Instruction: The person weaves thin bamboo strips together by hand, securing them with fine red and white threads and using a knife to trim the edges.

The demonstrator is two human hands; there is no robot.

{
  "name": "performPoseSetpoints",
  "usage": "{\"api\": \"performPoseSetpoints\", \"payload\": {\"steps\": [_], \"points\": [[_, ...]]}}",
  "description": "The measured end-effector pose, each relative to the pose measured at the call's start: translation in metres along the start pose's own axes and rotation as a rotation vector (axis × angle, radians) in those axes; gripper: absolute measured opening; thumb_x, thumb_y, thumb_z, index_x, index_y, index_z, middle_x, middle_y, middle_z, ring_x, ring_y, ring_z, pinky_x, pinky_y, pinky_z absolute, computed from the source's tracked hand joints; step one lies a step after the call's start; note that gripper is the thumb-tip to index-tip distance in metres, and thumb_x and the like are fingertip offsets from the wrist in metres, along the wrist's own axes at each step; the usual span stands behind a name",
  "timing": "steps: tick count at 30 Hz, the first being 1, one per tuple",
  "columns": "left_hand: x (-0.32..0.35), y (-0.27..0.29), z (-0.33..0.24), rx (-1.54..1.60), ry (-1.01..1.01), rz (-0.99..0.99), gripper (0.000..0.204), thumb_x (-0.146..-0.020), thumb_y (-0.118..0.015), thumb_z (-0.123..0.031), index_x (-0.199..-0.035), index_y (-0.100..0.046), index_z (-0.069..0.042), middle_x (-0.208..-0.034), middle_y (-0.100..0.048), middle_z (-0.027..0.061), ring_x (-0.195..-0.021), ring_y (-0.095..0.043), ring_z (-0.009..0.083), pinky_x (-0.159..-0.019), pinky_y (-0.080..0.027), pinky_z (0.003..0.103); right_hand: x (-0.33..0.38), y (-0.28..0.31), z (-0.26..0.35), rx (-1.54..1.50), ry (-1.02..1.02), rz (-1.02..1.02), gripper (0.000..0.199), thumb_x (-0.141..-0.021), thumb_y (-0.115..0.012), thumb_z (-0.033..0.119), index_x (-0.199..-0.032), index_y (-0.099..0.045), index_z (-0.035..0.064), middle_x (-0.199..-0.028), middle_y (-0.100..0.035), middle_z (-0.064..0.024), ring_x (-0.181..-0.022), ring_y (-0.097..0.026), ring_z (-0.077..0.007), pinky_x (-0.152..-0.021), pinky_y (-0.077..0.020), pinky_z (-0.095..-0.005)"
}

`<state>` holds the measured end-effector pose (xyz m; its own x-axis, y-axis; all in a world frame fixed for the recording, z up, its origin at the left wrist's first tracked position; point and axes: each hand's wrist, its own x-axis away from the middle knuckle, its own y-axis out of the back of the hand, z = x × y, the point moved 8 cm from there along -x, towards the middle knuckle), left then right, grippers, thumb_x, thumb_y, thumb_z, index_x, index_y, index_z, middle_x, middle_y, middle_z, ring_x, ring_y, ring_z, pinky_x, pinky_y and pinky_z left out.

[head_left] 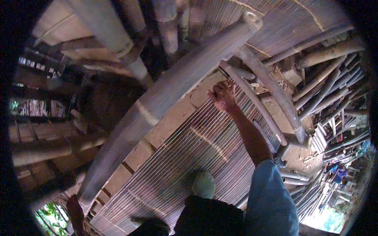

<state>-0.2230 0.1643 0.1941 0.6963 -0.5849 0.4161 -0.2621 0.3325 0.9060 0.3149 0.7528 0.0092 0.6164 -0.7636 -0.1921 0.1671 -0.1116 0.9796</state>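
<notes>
A long, thick bamboo pole [165, 88] runs diagonally in front of me, its cut hollow end at the upper right. On the near side of it lies a mat of thin bamboo slats [177, 165], tied across with pale cords. My right hand [222, 96] is over the upper edge of this mat, just below the pole, with its fingers apart and no object seen in it. At the lower left, what looks like my left hand [75, 210] is beside the pole's lower end. It is dark there, and its fingers cannot be made out.
Beside my right arm stands a slanting wooden post [271, 88] with a thinner curved pole [256, 100]. Stacked bamboo poles [330, 86] fill the right side. Another slat mat [291, 19] spreads beyond the thick pole. Upright bamboo posts [106, 29] stand at the upper left.
</notes>
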Motion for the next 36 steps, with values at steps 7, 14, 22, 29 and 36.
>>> {"api": "performPoseSetpoints", "payload": {"steps": [7, 14, 22, 29, 36], "points": [[0.038, 0.060, -0.252, -0.318, -0.350, 0.178, 0.030, -0.085, -0.064, -0.028, -0.099, -0.065, -0.002, -0.080, -0.064, 0.0210, -0.077, -0.064, 0.0389, -0.069, -0.050, 0.049, 0.020, 0.016, 0.005, -0.329, -0.074, -0.231, 0.037, -0.085, -0.067, 0.039, -0.104, -0.064, 0.0074, -0.111, -0.061, -0.0108, -0.108, -0.055, -0.0304, -0.099, -0.0334, -0.0453], [0.018, -0.029, -0.468, -0.323, -1.058, 0.267, 0.042, -0.089, -0.059, -0.043, -0.102, -0.065, -0.003, -0.076, -0.066, 0.0195, -0.065, -0.064, 0.0377, -0.067, -0.051, 0.051, 0.094, 0.060, 0.082, -0.514, -0.140, -0.303, 0.070, -0.076, -0.079, 0.041, -0.128, -0.055, -0.0002, -0.132, -0.053, -0.0207, -0.123, -0.050, -0.0394, -0.101, -0.0390, -0.0512], [-0.023, -0.092, -0.559, 0.002, -0.842, -0.212, 0.051, -0.090, -0.061, -0.035, -0.125, -0.053, 0.001, -0.115, -0.060, 0.0232, -0.109, -0.060, 0.0365, -0.086, -0.050, 0.052, 0.136, 0.059, 0.074, -0.510, -0.233, -0.310, 0.020, -0.070, -0.073, 0.000, -0.088, -0.064, 0.0023, -0.109, -0.056, -0.0150, -0.098, -0.056, -0.0335, -0.082, -0.0477, -0.0467], [0.086, -0.161, -0.550, 0.588, -1.310, 0.145, 0.067, -0.087, -0.066, -0.033, -0.135, -0.043, 0.007, -0.140, -0.041, 0.0299, -0.127, -0.045, 0.0413, -0.109, -0.035, 0.049, 0.138, 0.037, 0.050, -0.619, -0.487, 0.086, 0.006, -0.087, -0.061, 0.005, -0.092, -0.062, 0.0016, -0.089, -0.058, -0.0183, -0.083, -0.061, -0.0387, -0.072, -0.0487, -0.0475], [0.091, -0.131, -0.588, 0.703, -1.331, 0.005, 0.047, -0.086, -0.068, -0.028, -0.123, -0.055, -0.001, -0.115, -0.058, 0.0187, -0.106, -0.055, 0.0315, -0.094, -0.043, 0.042, 0.109, 0.096, 0.102, -1.003, -0.200, 0.529, 0.023, -0.086, -0.068, 0.019, -0.107, -0.072, 0.0116, -0.103, -0.064, -0.0156, -0.097, -0.063, -0.0333, -0.080, -0.0527, -0.0433]]}}
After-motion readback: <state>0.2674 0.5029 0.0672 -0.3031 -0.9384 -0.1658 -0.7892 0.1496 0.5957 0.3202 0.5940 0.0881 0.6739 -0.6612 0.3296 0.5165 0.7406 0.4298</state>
